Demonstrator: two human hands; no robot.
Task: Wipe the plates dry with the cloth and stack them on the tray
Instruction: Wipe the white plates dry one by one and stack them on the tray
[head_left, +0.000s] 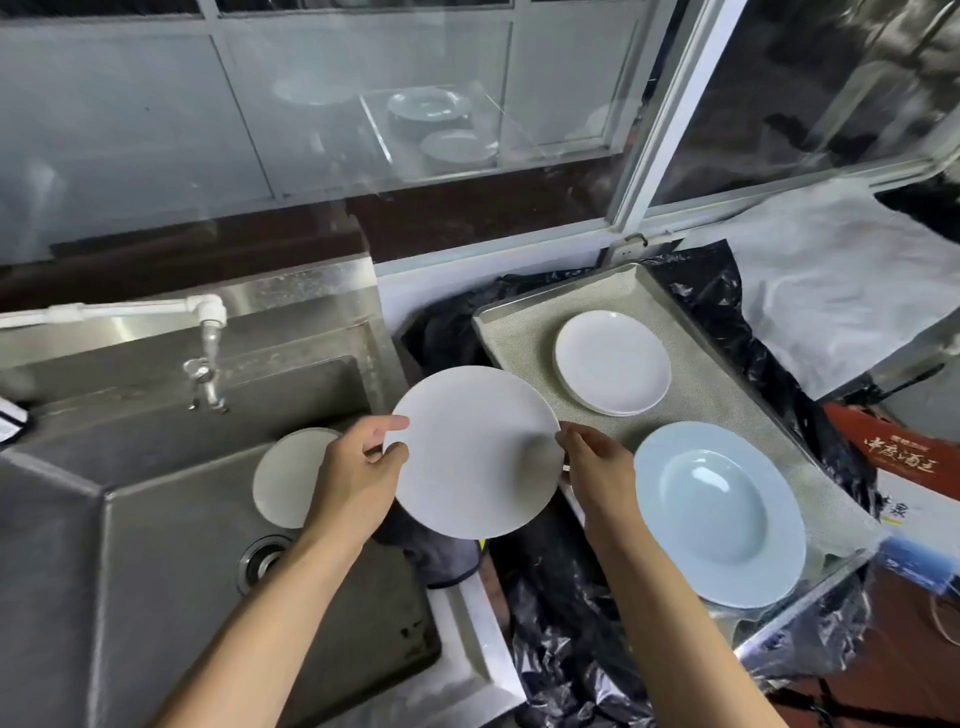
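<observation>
I hold a white plate (475, 452) in the air between the sink and the tray. My left hand (358, 467) pinches its left rim, and my right hand (597, 465) grips its right rim. A dark cloth (441, 556) lies bunched under the plate on the counter edge. Another white plate (291, 478) leans in the sink (156, 519), partly behind my left hand. On the metal tray (519, 338) with its beige liner sit a small stack of white plates (613, 364) and a pale blue deep plate (719, 512).
A white tap (208, 332) reaches over the sink at the left. Black plastic sheeting (571, 623) surrounds the tray. A red and white carton (909, 467) stands at the right. Glass window panes run along the back.
</observation>
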